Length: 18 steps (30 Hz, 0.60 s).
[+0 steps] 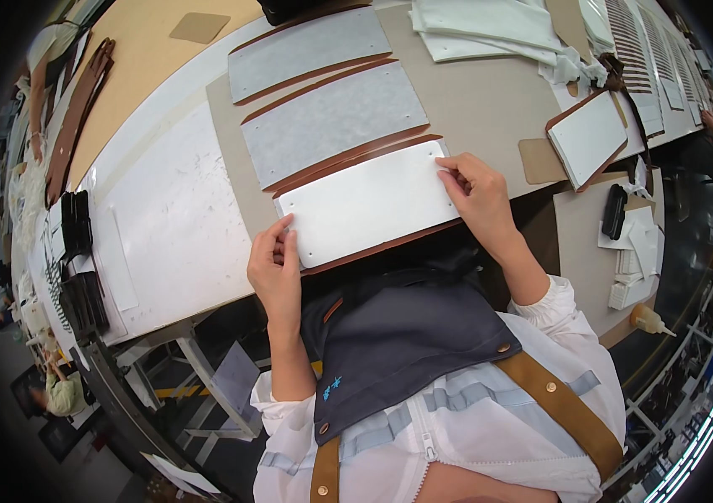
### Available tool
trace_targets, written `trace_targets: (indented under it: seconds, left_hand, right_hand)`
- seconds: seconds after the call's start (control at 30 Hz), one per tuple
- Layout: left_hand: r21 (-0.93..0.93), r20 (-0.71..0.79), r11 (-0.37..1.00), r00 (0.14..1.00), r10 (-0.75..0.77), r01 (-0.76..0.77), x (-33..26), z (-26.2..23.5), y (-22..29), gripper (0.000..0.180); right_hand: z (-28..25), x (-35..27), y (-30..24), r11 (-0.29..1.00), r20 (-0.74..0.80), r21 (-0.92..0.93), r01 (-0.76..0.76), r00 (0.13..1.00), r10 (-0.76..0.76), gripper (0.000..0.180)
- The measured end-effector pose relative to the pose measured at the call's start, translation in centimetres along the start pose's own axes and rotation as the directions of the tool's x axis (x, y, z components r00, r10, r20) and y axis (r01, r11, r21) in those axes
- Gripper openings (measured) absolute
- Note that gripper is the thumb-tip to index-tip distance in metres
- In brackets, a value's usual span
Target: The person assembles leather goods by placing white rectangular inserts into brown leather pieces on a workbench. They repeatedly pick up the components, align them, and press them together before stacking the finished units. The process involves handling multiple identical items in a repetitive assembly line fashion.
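A white rectangular panel with small holes near its corners lies over a brown leather piece, whose edges show along the panel's long sides. My left hand pinches the panel's left end between thumb and fingers. At the right end, near the upper corner, my right hand grips it the same way. Beyond it are two more brown-edged pieces: a middle grey panel and a far grey panel, each lying flat on brown leather.
A stack of white panels lies at the far right. Nearer is a smaller white panel on brown leather. Black folded cases line the left table edge. A squeeze bottle stands on the lower right shelf. Other people work at the left.
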<state>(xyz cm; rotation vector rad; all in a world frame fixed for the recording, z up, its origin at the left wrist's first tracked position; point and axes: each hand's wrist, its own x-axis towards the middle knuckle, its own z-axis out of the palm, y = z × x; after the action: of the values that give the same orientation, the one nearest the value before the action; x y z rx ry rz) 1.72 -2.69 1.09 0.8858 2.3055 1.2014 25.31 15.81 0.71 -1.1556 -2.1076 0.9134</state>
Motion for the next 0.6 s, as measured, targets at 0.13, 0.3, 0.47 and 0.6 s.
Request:
trace_targets:
  seconds: [0.13,0.3,0.47,0.6]
  left_hand:
    - [0.008,-0.007,1.0,1.0,0.021,-0.021,0.0,0.0,-0.5,0.021]
    - [0.053,0.019,0.998,0.999,0.046,-0.047,0.1,-0.3,0.2,0.021]
    - [0.169,0.035,0.979,0.993,0.11,-0.115,0.3,-0.4,0.2,0.02]
    - [0.28,0.047,0.936,0.977,0.208,-0.213,0.4,-0.5,-0.3,0.02]
  right_hand:
    - [-0.2,0.1,-0.2,1.0,0.03,-0.017,0.0,1.0,0.0,0.012]
    - [-0.5,0.4,-0.3,0.985,0.062,-0.149,0.087,0.995,-0.079,0.012]
    - [-1.1,0.6,-0.9,0.88,0.124,-0.399,0.256,0.966,-0.225,0.014]
    - [-1.4,0.8,0.2,0.92,0.127,-0.294,0.257,0.965,-0.229,0.015]
